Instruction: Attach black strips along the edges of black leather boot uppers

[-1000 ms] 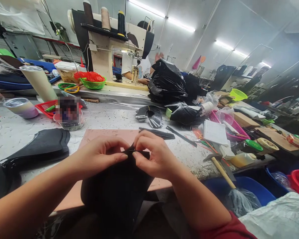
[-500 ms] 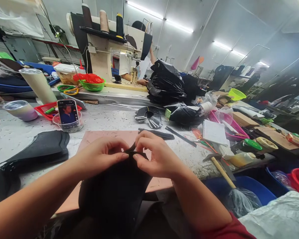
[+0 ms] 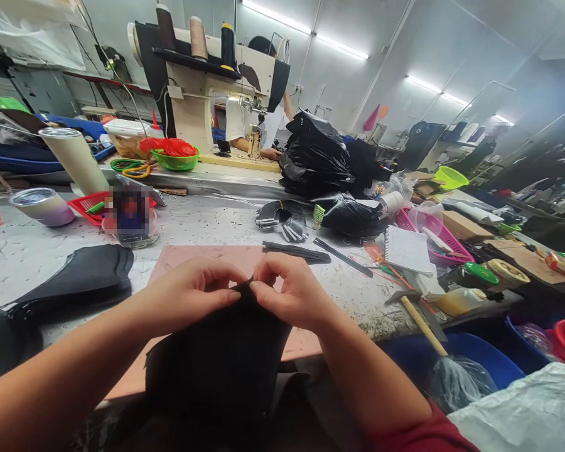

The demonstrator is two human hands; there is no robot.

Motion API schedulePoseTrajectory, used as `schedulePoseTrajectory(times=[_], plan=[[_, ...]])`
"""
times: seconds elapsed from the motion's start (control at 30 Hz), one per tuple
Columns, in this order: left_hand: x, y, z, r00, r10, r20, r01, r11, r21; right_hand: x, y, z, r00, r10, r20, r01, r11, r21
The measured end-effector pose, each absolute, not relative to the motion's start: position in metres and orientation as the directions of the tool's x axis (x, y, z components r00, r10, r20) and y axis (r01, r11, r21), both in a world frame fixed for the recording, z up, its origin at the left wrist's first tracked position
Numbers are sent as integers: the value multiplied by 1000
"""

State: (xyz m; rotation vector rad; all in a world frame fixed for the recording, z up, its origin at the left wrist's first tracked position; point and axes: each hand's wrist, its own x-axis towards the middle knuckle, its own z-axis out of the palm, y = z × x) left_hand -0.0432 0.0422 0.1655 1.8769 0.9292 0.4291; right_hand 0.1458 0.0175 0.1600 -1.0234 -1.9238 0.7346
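A black sheet of leather-like material [image 3: 216, 364] hangs from both hands over the near edge of the table. My left hand [image 3: 198, 289] pinches its top edge between thumb and fingers. Close beside it, my right hand [image 3: 285, 289] grips the same edge, its fingertips almost touching the left ones. Beneath lies a pink board [image 3: 179, 256], partly covered by the hands and the sheet. Left of my left arm is a stack of black cut pieces [image 3: 89, 276]. Black strips [image 3: 296, 252] lie just beyond my right hand.
A sewing machine [image 3: 193, 94] with thread spools stands at the back, a person's arm [image 3: 240, 143] behind it. Black pieces [image 3: 315, 154] are piled beside it. A tumbler [image 3: 75, 160] stands left; a hammer [image 3: 424, 326] lies at the right edge near a notebook [image 3: 407, 250].
My right hand's fingers have closed in on the sheet's top edge and moved slightly left. The small flap that stood up between the hands is now pressed down.
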Motion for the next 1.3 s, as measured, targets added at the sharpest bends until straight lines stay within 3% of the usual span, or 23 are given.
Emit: schedulePoseTrajectory(times=[0.23, 0.47, 0.67, 0.83, 1.3], plan=[[-40, 44, 169, 654, 756, -24, 400, -318, 860, 152, 19, 160, -454, 754, 474, 331, 637, -696], [-39, 44, 171, 641, 764, -71, 445, -295, 845, 152, 21, 155, -414, 784, 463, 319, 601, -733], [-38, 50, 170, 679, 734, -18, 461, -407, 788, 149, 20, 153, -403, 822, 402, 382, 550, -743], [-36, 53, 169, 674, 738, -1, 444, -404, 800, 153, 21, 153, -436, 787, 437, 371, 600, -709], [-34, 56, 168, 718, 693, -65, 476, -421, 772, 149, 22, 148, -362, 848, 387, 405, 517, -754]])
